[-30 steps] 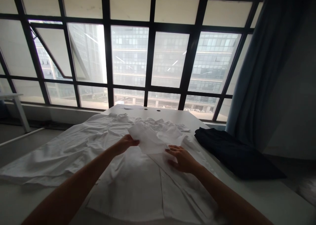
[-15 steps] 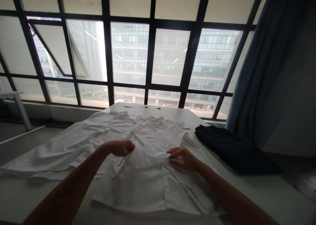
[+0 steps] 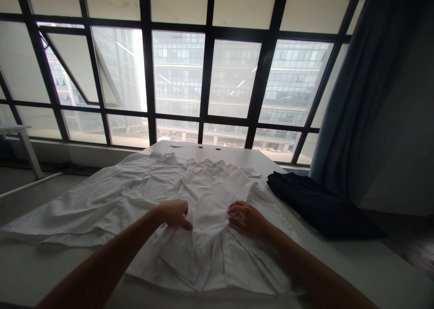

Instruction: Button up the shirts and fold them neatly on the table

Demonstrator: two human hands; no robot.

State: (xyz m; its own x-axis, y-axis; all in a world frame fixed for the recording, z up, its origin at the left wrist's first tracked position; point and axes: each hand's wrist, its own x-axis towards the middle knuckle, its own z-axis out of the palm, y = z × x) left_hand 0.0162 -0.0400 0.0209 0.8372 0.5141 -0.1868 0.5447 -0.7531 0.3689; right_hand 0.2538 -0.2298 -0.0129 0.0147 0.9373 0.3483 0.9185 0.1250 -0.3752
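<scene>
A white buttoned garment (image 3: 213,259) lies in front of me, its lower part wrinkled into folds and a button strip running down its right half. My left hand (image 3: 174,213) rests on its left side, fingers bent and thumb stretched apart from them, with loose cloth below. On the right side, the curled fingers and thumb of my right hand (image 3: 247,217) come together at the cloth near the top button. Another white garment (image 3: 101,205) is spread to the left, creased and partly overlapped by the front one.
Dark folded cloth (image 3: 318,200) lies along the right edge of the white table (image 3: 359,263). A blue curtain (image 3: 342,132) hangs beyond it. Black-framed windows (image 3: 178,73) fill the far side, one pane tilted open. Another white table (image 3: 25,144) stands at far left.
My left hand has come down and slightly right, going from a fist to thumb apart. The cloth between my hands has dropped into folds. My right hand has curled more, barely shifting.
</scene>
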